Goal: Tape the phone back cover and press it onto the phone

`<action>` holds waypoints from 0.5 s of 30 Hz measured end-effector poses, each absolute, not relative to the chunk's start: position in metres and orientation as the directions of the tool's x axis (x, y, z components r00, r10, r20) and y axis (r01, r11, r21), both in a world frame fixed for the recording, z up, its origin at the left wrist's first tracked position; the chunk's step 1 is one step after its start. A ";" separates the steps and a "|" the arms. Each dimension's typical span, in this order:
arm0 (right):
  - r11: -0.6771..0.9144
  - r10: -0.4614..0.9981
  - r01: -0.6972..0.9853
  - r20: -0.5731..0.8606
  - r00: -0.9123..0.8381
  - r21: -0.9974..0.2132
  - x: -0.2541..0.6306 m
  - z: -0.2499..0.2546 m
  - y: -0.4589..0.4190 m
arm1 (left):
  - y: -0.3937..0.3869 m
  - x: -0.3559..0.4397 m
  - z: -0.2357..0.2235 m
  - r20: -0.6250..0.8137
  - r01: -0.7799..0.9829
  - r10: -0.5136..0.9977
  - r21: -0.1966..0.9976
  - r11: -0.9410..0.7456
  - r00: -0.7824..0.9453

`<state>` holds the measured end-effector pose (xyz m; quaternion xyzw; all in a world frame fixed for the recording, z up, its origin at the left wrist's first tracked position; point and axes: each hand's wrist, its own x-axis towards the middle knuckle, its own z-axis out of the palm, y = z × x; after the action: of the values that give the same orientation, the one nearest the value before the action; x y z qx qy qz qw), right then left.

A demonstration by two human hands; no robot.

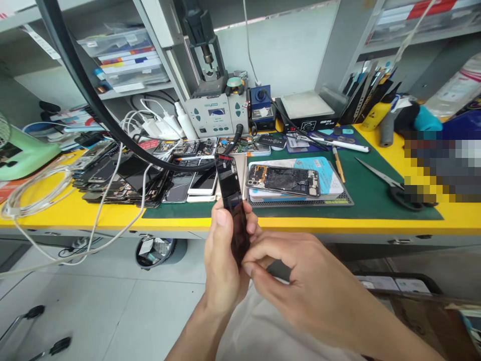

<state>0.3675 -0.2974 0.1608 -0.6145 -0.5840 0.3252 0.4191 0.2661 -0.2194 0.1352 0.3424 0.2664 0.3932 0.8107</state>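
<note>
Bare and slanting in from the near right, my right hand [293,265] has its thumb and forefinger pinched together at the near end of a black glossy phone [233,205]; I cannot tell whether anything small sits between the tips. My left hand [221,255] is wrapped around that phone from the left, thumb along one side and fingers curled at the other, so it stands tilted upward in front of the yellow bench [191,224], over its near edge.

Just beyond it, to the right, an opened phone [283,180] lies with its insides showing on top of a white-and-blue box [330,175], which rests on a green mat [361,210] along with a pair of black-handled scissors [398,188] farther right. A wooden-handled tool [338,165] lies just beside the box.

On the left I have a thick stack of phone parts [120,173], with white cables [93,215] looping down past the bench edge. A black hose [56,30] sweeps from the far left toward the held phone's far end. Behind everything stands a grey rework station [216,118]. Below the bench, near left, a filled waste bin [178,251] sits on the floor.
</note>
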 end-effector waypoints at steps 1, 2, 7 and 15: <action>0.032 0.990 0.443 0.088 0.106 -0.896 0.368 0.161 -0.297 | -0.219 0.266 0.135 -0.164 -0.453 0.817 0.764 0.460 0.552; 0.032 0.990 0.443 0.088 0.108 -0.896 0.368 0.161 -0.297 | -0.219 0.266 0.135 -0.163 -0.453 0.815 0.762 0.462 0.557; 0.028 0.990 0.453 0.088 0.112 -0.891 0.369 0.161 -0.297 | -0.218 0.266 0.134 -0.155 -0.443 0.809 0.770 0.458 0.567; 0.159 0.949 0.570 0.284 0.137 -0.806 0.357 0.152 -0.303 | -0.218 0.267 0.130 -0.098 -0.454 0.847 0.809 0.373 0.522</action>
<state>0.3573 -0.3030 0.1517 -0.6119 -0.6206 0.2150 0.4408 0.2673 -0.2178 0.1301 0.3773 0.2604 0.4136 0.7866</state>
